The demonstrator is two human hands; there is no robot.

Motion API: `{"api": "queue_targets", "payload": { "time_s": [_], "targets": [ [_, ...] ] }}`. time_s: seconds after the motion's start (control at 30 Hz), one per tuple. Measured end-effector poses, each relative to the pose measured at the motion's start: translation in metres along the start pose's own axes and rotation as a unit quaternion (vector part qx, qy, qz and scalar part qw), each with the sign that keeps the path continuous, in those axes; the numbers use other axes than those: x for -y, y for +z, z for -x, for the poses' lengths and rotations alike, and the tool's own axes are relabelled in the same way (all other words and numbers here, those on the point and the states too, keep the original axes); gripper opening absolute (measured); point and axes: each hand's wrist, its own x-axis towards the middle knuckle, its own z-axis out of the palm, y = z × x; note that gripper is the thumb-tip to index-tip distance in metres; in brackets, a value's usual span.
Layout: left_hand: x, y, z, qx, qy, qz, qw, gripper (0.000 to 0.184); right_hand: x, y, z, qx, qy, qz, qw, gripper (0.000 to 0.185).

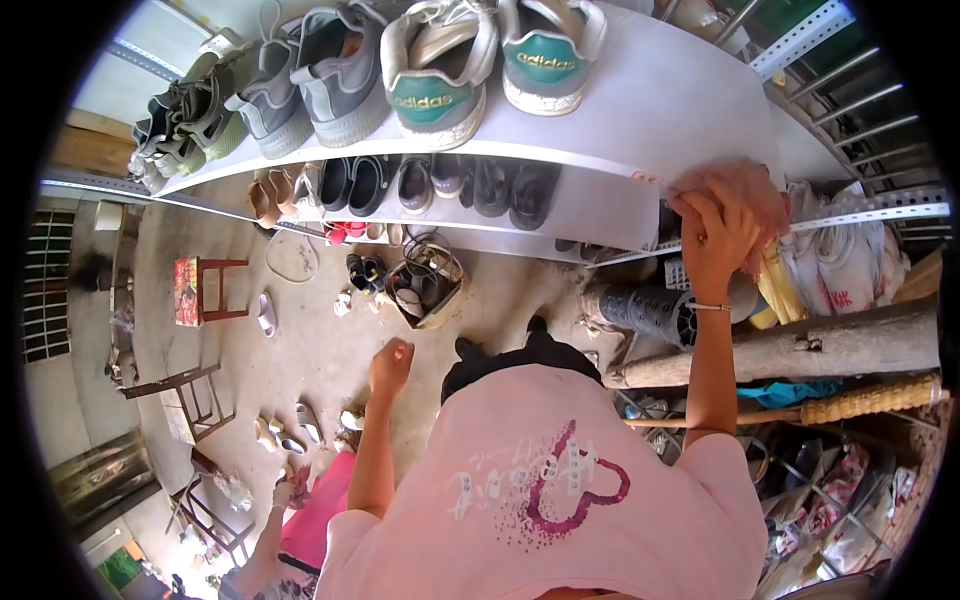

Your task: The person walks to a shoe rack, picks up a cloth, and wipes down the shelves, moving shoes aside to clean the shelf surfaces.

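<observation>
My right hand (pixel 712 235) is wrapped over a crumpled pinkish cloth (pixel 752 195), pressing it at the right end of the white shelf top (pixel 640 110). A bracelet circles that wrist. My left hand (pixel 391 366) hangs in a loose fist over the floor, apart from the shelf, with nothing visible in it. On the shelf top stand white shoes with green heels, a left one (pixel 435 90) and a right one (pixel 548 55), beside grey sneakers (pixel 340 80) and more worn shoes (pixel 195 115) at the far left.
Lower tiers hold dark shoes (pixel 515 190) and brown shoes (pixel 270 195). A box of items (pixel 425 290) stands on the floor below. To the right are a black roll (pixel 645 312), a log (pixel 800 345) and plastic bags (pixel 840 255). Another person's pink garment (pixel 320 510) shows lower left, near a stool (pixel 210 285).
</observation>
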Motion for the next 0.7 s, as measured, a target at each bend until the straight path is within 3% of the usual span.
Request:
{"api": "queue_targets", "payload": {
  "time_s": [0.17,0.27,0.33,0.43,0.5,0.63,0.67,0.7],
  "targets": [
    [-0.025,0.019,-0.034,0.046,0.092,0.055,0.993,0.020,0.020,-0.014,0.003,0.032,0.059,0.032,0.997,0.017],
    [-0.048,0.019,-0.038,0.116,0.137,0.073,0.981,0.019,0.020,-0.007,0.038,0.068,0.162,-0.161,0.971,0.029],
    [-0.045,0.025,-0.042,0.154,0.181,0.081,0.968,0.019,0.040,-0.001,0.068,0.163,0.443,-0.334,0.816,0.035],
    [-0.023,0.036,-0.048,0.197,0.182,0.067,0.961,0.021,0.037,0.029,0.122,0.241,0.457,-0.331,0.789,0.037],
    [0.001,0.046,-0.051,0.208,0.172,0.036,0.962,0.020,0.048,0.040,0.131,0.247,0.554,-0.433,0.667,0.040],
    [0.047,0.048,-0.048,0.193,0.087,0.026,0.977,0.020,0.050,0.066,0.106,0.355,0.499,-0.311,0.727,0.040],
    [0.059,0.049,-0.047,0.209,0.052,0.007,0.977,0.020,0.061,0.068,0.095,0.350,0.451,-0.340,0.747,0.041],
    [0.082,0.059,-0.040,0.164,0.070,0.022,0.984,0.021,0.070,0.065,0.093,0.363,0.454,-0.342,0.738,0.041]
  ]
}}
